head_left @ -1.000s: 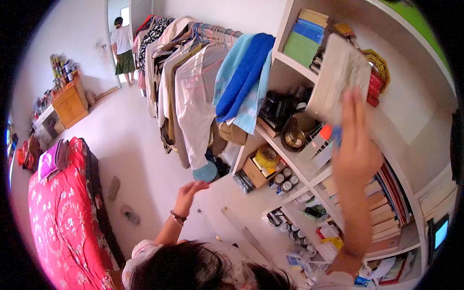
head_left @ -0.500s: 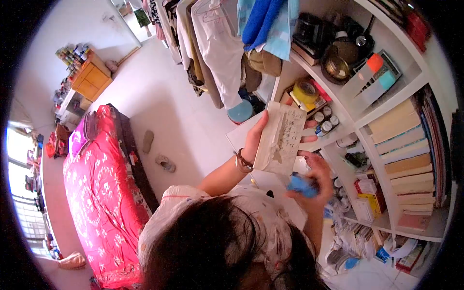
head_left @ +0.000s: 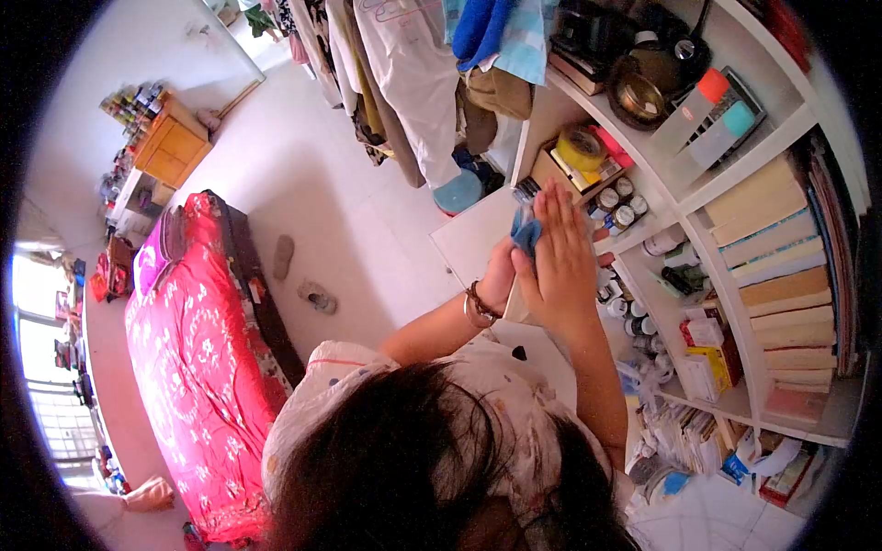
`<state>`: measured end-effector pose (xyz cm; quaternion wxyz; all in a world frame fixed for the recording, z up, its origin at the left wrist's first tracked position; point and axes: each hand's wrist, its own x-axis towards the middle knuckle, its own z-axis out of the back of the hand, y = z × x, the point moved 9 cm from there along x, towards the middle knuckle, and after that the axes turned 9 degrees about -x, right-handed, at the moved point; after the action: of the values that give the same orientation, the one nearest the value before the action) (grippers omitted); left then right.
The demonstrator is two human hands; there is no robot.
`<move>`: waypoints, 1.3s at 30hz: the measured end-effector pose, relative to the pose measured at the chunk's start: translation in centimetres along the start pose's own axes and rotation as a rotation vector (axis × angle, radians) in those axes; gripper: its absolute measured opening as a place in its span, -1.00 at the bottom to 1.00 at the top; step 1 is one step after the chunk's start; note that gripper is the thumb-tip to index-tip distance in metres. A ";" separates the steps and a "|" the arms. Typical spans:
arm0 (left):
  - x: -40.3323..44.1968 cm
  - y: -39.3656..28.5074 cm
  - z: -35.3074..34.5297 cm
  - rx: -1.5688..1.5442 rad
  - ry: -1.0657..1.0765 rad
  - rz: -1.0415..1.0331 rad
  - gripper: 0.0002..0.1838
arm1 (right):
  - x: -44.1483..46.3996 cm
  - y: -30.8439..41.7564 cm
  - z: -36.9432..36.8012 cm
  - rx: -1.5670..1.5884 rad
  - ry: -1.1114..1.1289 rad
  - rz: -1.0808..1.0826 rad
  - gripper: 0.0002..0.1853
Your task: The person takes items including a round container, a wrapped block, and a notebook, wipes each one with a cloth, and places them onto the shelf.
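Note:
My left hand (head_left: 499,275), with bracelets at the wrist, holds a small worn book (head_left: 517,305) from its left side. Most of the book is hidden behind my right hand (head_left: 562,262). That hand lies over the book's face with its fingers stretched upward and close together. A blue cloth (head_left: 526,233) pokes out beside its thumb and index finger, pressed against the book. Some left fingertips show past the book's right edge.
To the right stands a white shelf unit (head_left: 684,204) with books (head_left: 781,275), spray cans (head_left: 735,124), small jars (head_left: 620,207) and a roll of yellow tape (head_left: 581,147). Clothes (head_left: 404,83) hang ahead. A bed with a red cover (head_left: 197,367) and slippers (head_left: 317,297) are left.
My right hand has moved up and left with the blue cloth, from below the book onto its face. The handwritten surface, visible before, is now covered.

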<state>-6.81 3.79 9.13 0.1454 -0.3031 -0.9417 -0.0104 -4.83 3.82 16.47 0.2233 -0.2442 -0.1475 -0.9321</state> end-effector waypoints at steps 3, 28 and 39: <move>0.4 -1.0 -1.8 0.002 0.082 -0.072 -0.40 | -1.4 1.5 0.0 0.032 0.104 0.013 -0.30; 1.2 -0.6 -2.6 -0.031 -0.034 0.057 -0.27 | -10.0 2.0 1.4 0.095 0.080 0.108 -0.68; -2.9 1.1 2.1 0.526 -0.240 0.094 -0.15 | -6.7 0.5 0.3 -0.044 0.101 -0.066 -0.45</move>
<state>-4.46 3.24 6.22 0.1071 -0.2974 -0.9075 0.2767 0.73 5.82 13.36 0.1941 -0.1965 -0.1235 -0.9531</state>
